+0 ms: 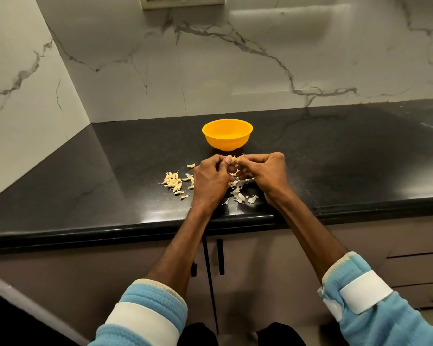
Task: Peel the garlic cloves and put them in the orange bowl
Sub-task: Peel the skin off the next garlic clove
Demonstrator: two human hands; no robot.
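Note:
An orange bowl stands on the black countertop, just beyond my hands. My left hand and my right hand meet above the counter, and both pinch one small garlic clove between their fingertips. A pile of unpeeled garlic cloves lies left of my left hand. One more clove sits apart, nearer the bowl. Papery peels are scattered under and in front of my hands. What the bowl holds cannot be made out.
A marble-patterned wall rises behind the counter and along its left side. The counter's front edge runs just below my wrists. Cabinet doors with dark handles are underneath. A switch plate is high on the wall.

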